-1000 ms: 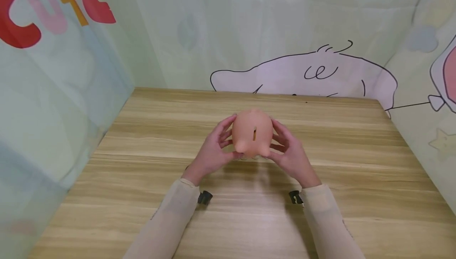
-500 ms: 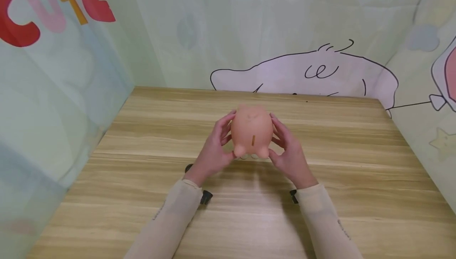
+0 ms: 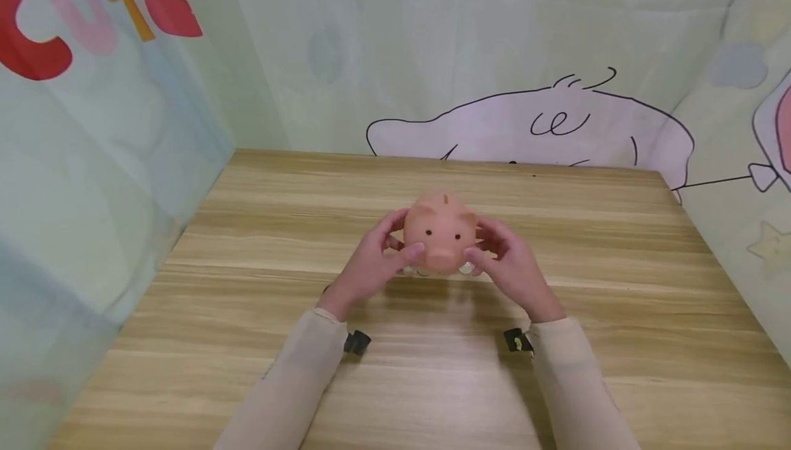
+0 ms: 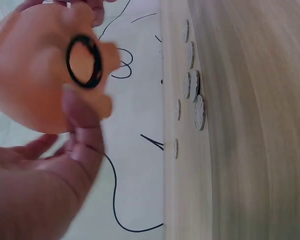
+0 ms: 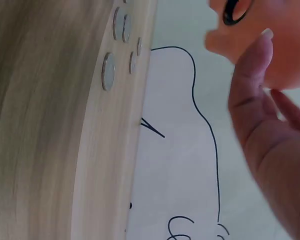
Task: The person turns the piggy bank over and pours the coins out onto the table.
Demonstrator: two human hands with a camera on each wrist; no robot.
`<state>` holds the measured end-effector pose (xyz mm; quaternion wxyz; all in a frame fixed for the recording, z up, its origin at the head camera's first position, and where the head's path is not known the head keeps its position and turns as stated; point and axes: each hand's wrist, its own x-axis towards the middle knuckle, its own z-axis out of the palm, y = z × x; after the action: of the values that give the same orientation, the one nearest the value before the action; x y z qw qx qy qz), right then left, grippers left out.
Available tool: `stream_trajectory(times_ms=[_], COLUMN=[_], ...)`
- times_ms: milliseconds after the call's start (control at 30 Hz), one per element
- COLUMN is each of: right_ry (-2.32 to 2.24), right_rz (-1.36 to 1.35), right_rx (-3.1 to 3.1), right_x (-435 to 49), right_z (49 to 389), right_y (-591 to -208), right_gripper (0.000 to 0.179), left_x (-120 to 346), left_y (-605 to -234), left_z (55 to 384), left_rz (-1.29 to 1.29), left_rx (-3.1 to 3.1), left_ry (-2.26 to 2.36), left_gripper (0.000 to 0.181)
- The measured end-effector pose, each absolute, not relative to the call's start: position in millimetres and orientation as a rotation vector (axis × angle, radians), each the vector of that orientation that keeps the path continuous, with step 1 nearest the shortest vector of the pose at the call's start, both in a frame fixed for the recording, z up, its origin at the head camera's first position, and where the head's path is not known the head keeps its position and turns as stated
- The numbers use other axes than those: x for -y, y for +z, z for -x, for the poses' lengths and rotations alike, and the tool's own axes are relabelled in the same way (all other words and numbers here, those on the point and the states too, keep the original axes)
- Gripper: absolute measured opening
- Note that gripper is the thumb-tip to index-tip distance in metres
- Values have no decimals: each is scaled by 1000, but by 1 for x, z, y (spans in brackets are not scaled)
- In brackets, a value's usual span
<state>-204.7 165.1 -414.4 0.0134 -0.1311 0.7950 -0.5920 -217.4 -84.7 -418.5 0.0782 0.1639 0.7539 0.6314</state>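
A pink piggy bank (image 3: 440, 233) is held above the table between both hands, its eyes and snout facing the person. The coin slot shows near its top. My left hand (image 3: 371, 261) grips its left side, thumb across the front; my right hand (image 3: 513, 268) grips the other side likewise. In the left wrist view, a black ring (image 4: 95, 75) rounds the underside between the stubby feet; whether a plug fills it I cannot tell. Several silver coins (image 4: 200, 112) lie on the wood below, and some coins (image 5: 108, 71) show in the right wrist view. The bank mostly hides them from the head.
The wood-grain table (image 3: 247, 223) ends at a printed cloth backdrop (image 3: 309, 58) at the back and sides. Small dark wrist devices sit at the left cuff (image 3: 357, 343) and the right cuff (image 3: 518, 340).
The piggy bank tipped toward the person first, bringing the slot low. Now it has tipped back, so the face shows and the slot is at the top. Both hands keep their hold.
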Motion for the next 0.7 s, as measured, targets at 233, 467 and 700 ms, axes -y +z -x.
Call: stream_trajectory(times_ms=[233,467,700], right_ry=[-1736,-1695,-1722], right_rz=[105,72,90], right_rx=[-2507,-2538,-2516], right_x=[-155,-156,-158], right_z=[204,204,205], right_y=[-418,-415,-417], right_gripper=[60,67,64], left_x=[80,76,75], left_y=[-419,-420,-422], left_z=[215,217,218], left_rz=[-218,-213,-256], left_rx=[-2362,-2351,-2326], left_ry=[1628,1612,1635], left_gripper=[68,71,67])
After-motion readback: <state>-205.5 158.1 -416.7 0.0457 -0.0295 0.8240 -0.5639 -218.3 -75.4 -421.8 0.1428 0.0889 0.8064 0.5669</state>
